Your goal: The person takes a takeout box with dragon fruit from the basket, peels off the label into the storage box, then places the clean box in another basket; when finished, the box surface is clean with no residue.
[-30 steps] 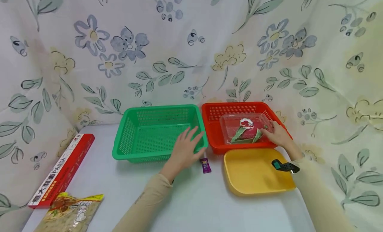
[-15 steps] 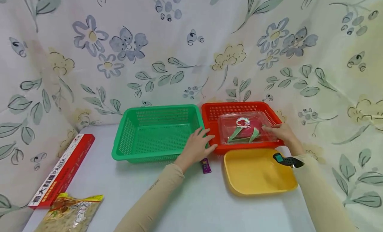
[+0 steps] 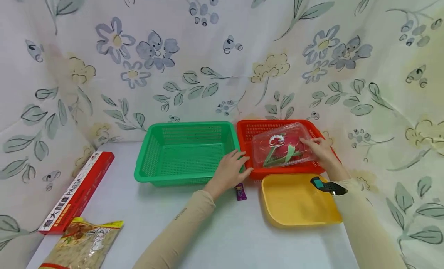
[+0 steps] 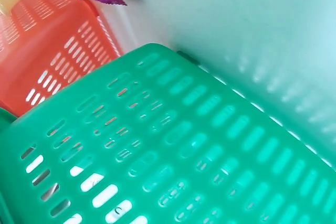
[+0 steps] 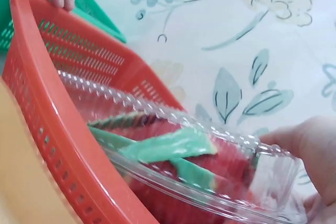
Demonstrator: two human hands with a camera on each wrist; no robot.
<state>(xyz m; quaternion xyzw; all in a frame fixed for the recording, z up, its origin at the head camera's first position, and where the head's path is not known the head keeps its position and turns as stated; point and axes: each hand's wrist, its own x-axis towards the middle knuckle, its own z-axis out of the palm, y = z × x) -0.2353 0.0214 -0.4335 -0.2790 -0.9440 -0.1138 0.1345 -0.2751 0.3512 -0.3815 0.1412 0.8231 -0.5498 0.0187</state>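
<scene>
My right hand [image 3: 325, 153] pinches the right end of a clear plastic clamshell box [image 3: 258, 149] with a round white and red label. Inside shows a dragon fruit [image 5: 233, 158], pink-red with green scales. The box is tilted in the red basket [image 3: 277, 170], its right end raised; the right wrist view shows thumb and fingers at that end. My left hand [image 3: 227, 172] rests at the red basket's front left corner, fingers extended over the rim where it adjoins the green basket [image 3: 180, 180]. The left wrist view shows mostly the green basket's slotted wall.
A yellow tray [image 3: 295, 201] stands in front of the red basket. A small purple packet [image 3: 241, 192] lies below the left hand. At the left are a red pasta box [image 3: 78, 190] and a bag of pale food [image 3: 83, 244]. A floral cloth [image 3: 208, 49] hangs behind.
My left hand has moved right from the green basket to the red basket's corner. The right hand has shifted its hold, and the clamshell box has tilted up at its right end.
</scene>
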